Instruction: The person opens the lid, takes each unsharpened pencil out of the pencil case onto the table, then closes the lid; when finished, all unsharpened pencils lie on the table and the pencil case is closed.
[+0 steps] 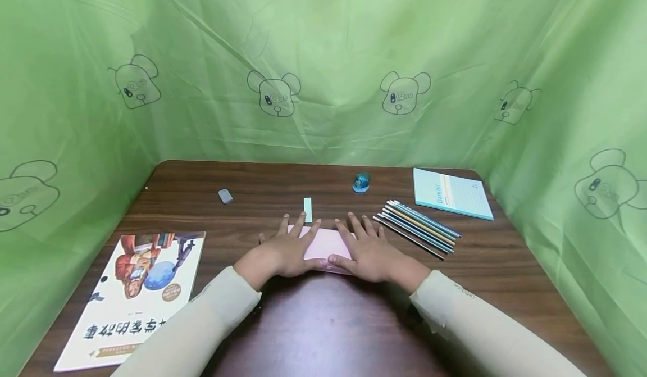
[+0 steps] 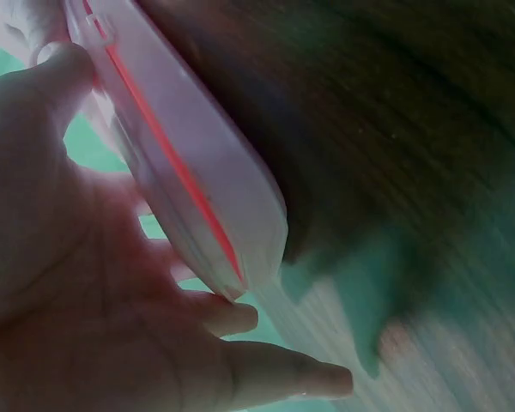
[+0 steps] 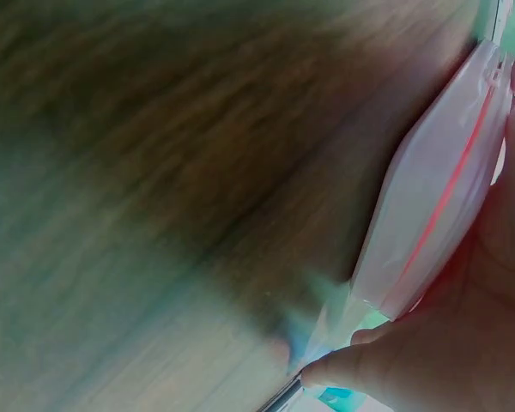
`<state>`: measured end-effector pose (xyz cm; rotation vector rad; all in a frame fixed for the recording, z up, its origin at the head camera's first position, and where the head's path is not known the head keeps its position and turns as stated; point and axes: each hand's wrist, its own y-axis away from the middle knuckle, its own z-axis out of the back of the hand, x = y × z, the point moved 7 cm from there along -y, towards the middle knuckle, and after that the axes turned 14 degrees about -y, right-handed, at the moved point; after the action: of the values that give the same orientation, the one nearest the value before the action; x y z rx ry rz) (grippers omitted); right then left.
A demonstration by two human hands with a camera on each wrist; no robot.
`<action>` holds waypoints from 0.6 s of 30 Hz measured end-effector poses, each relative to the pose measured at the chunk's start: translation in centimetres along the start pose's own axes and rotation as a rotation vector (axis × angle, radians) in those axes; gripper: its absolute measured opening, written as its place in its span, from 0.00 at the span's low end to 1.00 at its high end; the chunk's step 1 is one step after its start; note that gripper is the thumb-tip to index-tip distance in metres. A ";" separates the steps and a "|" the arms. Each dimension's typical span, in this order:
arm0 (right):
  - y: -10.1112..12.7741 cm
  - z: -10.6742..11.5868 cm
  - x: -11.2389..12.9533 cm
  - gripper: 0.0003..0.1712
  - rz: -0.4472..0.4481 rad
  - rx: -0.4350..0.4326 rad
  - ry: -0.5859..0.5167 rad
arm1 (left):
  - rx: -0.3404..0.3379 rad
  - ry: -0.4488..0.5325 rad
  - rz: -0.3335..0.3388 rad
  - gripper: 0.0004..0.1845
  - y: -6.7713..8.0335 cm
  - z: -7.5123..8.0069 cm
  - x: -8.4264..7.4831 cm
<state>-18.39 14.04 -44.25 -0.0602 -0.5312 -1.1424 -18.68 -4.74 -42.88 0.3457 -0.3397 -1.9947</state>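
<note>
A flat pink pouch [image 1: 323,243] with a red zip line lies on the dark wooden table [image 1: 313,321], near the middle. My left hand [image 1: 288,248] rests flat on its left end, fingers straight and spread, thumb along the near edge. My right hand [image 1: 366,250] lies the same way on its right end. In the left wrist view the pouch [image 2: 197,172] sits against the palm and fingers of my left hand [image 2: 112,326]. The right wrist view shows the pouch [image 3: 438,197] beside my right hand [image 3: 463,343].
A picture book [image 1: 136,293] lies at the front left. A grey eraser [image 1: 225,196], a small pale green strip [image 1: 307,209] and a blue sharpener [image 1: 361,182] sit behind the hands. Several pencils [image 1: 417,228] and a light blue notebook [image 1: 451,192] lie right. Green curtain surrounds the table.
</note>
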 end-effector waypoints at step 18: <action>-0.1 0.0 0.2 0.59 0.016 0.036 0.046 | -0.014 -0.037 0.016 0.53 0.0 -0.7 -0.3</action>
<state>-18.42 13.79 -44.23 -0.0072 -0.5099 -1.1158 -18.34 -4.51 -43.47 0.2961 -0.3504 -1.9891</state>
